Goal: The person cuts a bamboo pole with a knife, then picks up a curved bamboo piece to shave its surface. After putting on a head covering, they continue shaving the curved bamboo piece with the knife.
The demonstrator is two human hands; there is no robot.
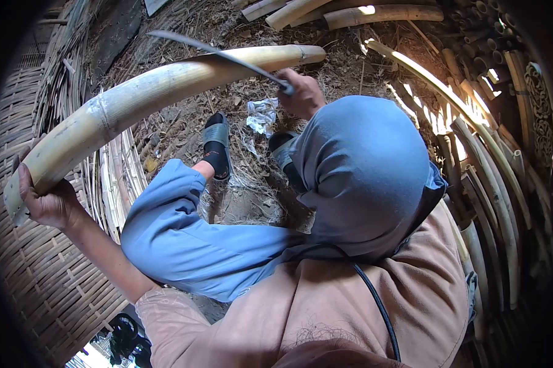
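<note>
A thick pale bamboo pole (147,95) stretches from the left edge up to the top centre. My left hand (50,199) is wrapped round its near end at the left. In my right hand (302,93), closed round the dark handle, is a long curved knife (218,54). The blade crosses over the far part of the pole and points to the upper left; whether it touches the pole I cannot tell.
A woven bamboo wall (49,276) runs down the left side, with thin strips (117,178) beside it. Split and whole bamboo pieces (494,165) lie at the right. A crumpled white wrapper (262,115) lies between my sandalled feet.
</note>
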